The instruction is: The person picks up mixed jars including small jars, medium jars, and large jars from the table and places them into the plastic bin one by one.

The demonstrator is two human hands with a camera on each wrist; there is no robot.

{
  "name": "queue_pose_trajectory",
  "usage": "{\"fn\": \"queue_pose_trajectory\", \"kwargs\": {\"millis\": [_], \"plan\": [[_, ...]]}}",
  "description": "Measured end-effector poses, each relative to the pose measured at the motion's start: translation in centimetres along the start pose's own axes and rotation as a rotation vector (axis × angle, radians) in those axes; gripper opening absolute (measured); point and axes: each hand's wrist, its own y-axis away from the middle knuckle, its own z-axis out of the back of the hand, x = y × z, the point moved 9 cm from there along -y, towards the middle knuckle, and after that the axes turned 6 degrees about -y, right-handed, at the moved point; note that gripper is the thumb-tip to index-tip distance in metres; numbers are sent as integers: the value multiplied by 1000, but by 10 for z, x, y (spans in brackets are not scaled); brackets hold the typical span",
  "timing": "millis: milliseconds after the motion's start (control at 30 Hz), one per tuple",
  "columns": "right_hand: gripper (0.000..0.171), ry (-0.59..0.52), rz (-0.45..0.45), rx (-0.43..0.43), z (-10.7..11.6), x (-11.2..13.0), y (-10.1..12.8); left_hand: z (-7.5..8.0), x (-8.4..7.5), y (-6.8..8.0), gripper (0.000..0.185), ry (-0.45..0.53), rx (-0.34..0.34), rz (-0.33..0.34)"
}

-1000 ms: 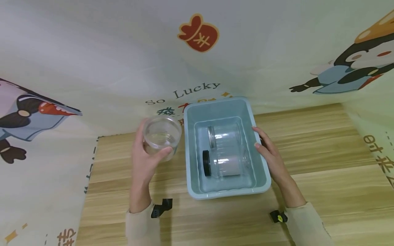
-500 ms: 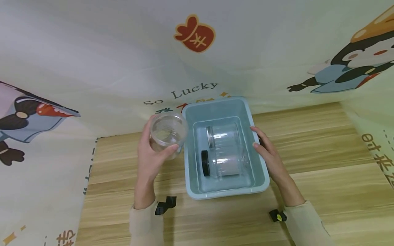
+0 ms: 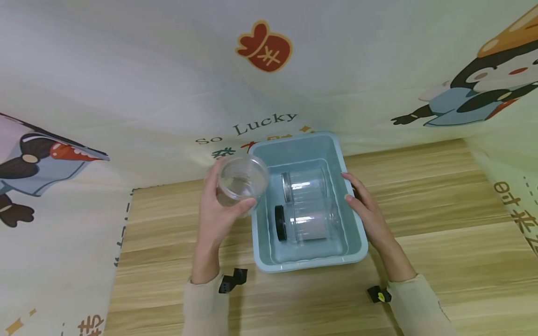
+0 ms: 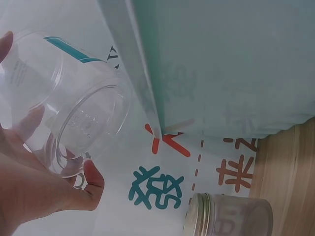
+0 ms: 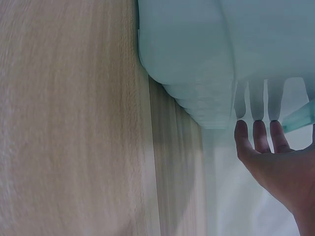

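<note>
My left hand grips a clear plastic jar around its side, thumb at the front. The jar overlaps the left rim of a light-blue plastic basin in the head view; a teal stripe shows on it in the left wrist view. Inside the basin lie a clear jar with a silver lid and a clear jar with a black lid, both on their sides. My right hand holds the basin's right rim, thumb and forefinger on the edge. Other fingers meet the outer wall in the right wrist view.
A wooden table extends either side of the basin. Behind stands a printed cloth backdrop, close to the basin's far end. In the left wrist view, another jar with a metal lid stands by the backdrop.
My left hand has moved right with the clear jar, from beside the basin to over its left rim. The right hand and the two lying jars look unchanged.
</note>
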Motion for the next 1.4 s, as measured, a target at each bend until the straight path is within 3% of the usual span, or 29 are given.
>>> {"fn": "queue_pose_trajectory", "kwargs": {"millis": [800,1100,1400], "plan": [[48,-11,-4,-3,-3,-1,-1,-23,-10,-6,92,-68,63,-52],[49,40,-27,-16,1,-3,0,-33,-9,-8,95,-167,102,-8],[49,42,-30,-13,1,-5,-1,-36,-10,-14,95,-192,99,2]]}}
